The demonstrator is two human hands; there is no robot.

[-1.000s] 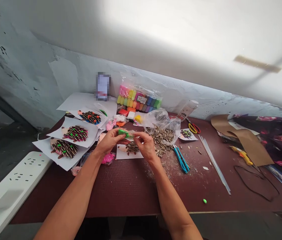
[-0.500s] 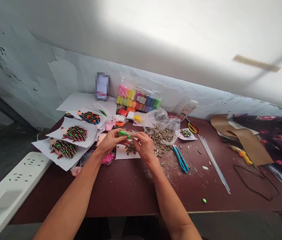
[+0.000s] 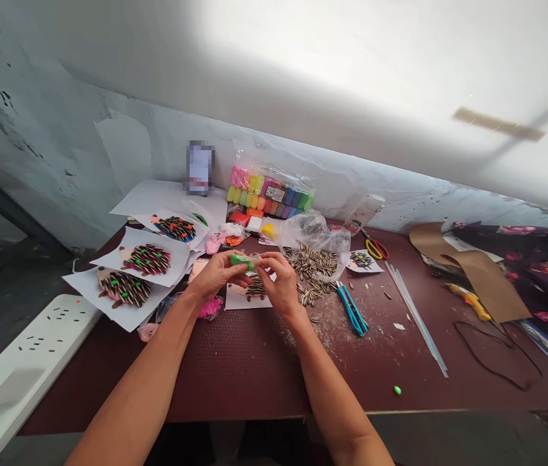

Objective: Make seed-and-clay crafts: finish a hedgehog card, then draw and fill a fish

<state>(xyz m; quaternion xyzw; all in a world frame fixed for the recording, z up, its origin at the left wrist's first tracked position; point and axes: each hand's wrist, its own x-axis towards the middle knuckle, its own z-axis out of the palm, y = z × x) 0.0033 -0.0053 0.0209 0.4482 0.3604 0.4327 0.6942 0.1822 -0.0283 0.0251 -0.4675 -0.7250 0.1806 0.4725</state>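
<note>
Pinching a soft bright green lump in clear plastic film (image 3: 241, 260), the left hand (image 3: 212, 277) sits near the middle of the frame, its fingers narrow around the lump. Beside it, the right hand (image 3: 279, 279) has thumb and fingertips together at the film's right end. Below both, partly hidden, a white paper card with a hedgehog of striped seeds (image 3: 236, 301) lies on the dark red-brown tabletop (image 3: 249, 369). Just right of centre, a heap of striped black-and-cream seeds (image 3: 319, 260) spills from a crumpled clear plastic bag (image 3: 303, 228); a blue-handled cutter (image 3: 352, 312) rests near its lower right. At the lower right of the frame is a small bright green ball (image 3: 397, 390). Left of centre, three seed hedgehogs on white paper (image 3: 146, 259) lie overlapping, above a long white power strip (image 3: 43, 343) in the lower left.
</note>
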